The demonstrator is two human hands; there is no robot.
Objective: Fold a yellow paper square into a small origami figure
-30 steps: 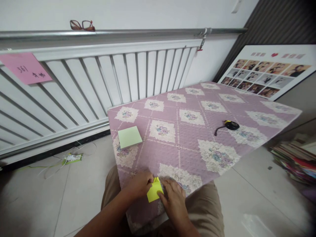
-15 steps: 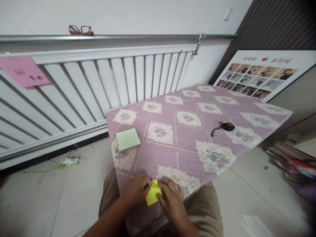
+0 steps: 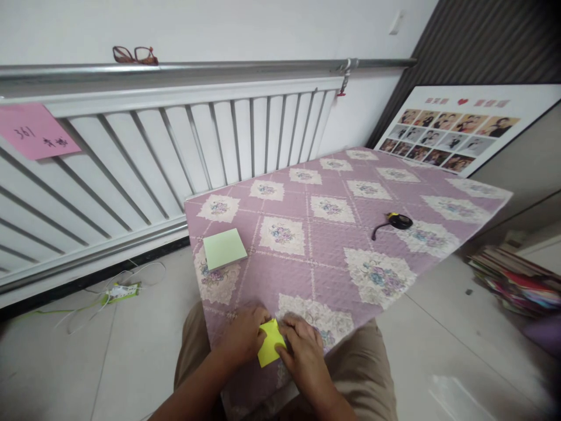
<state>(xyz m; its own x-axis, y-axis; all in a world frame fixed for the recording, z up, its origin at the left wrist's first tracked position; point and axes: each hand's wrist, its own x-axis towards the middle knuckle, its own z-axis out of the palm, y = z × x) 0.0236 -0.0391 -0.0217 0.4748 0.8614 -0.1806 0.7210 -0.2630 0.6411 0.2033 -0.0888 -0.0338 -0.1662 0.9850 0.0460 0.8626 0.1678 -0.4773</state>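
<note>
A small piece of folded yellow paper lies at the near end of the table, between my two hands. My left hand grips its left side, the thumb over the paper and the fingers curled at the upper edge. My right hand holds the right side, thumb on the lower right edge and fingers bent beyond it. A pad of pale green sticky notes rests farther up the table, to the left. The underside of the yellow paper is hidden.
A purple flowered cloth covers the table. A black and yellow tape measure with a strap lies to the right. Behind stands a white radiator, with glasses on the pipe above. A power strip sits on the floor, left.
The raised yellow flap at the top of the paper now lies down, so the paper looks flatter. My left thumb has come onto it. The whole view has shifted slightly.
</note>
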